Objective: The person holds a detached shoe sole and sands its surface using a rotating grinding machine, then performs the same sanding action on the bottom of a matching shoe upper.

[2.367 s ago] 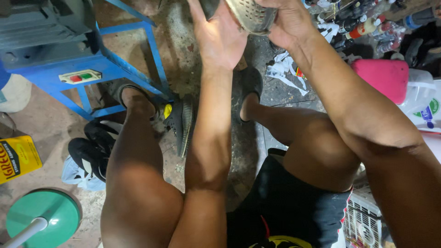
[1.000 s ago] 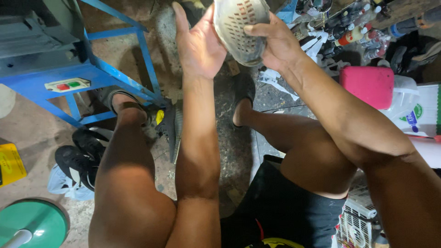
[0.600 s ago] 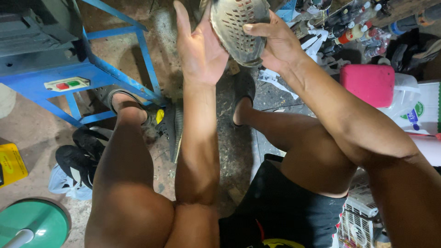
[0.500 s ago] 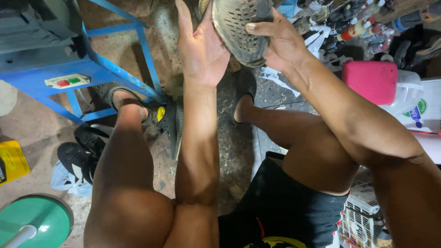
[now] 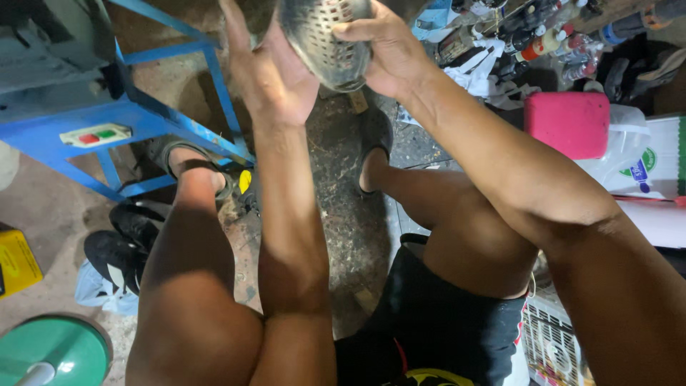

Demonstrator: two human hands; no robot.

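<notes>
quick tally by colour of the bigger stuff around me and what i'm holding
Silver: 1, perforated metal bowl, between left hand and right hand
Blue: 1, metal frame
Pink: 1, box
Green: 1, round disc
Yellow: 1, container
Total: 5

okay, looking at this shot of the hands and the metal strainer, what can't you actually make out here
Head view only:
- Strainer: top cut off by the frame edge; its far side is hidden behind the right hand.
- Left hand: fingertips partly out of frame.
- Bottles: too small to tell apart.
- Blue frame: what stands on it is cut off.
</notes>
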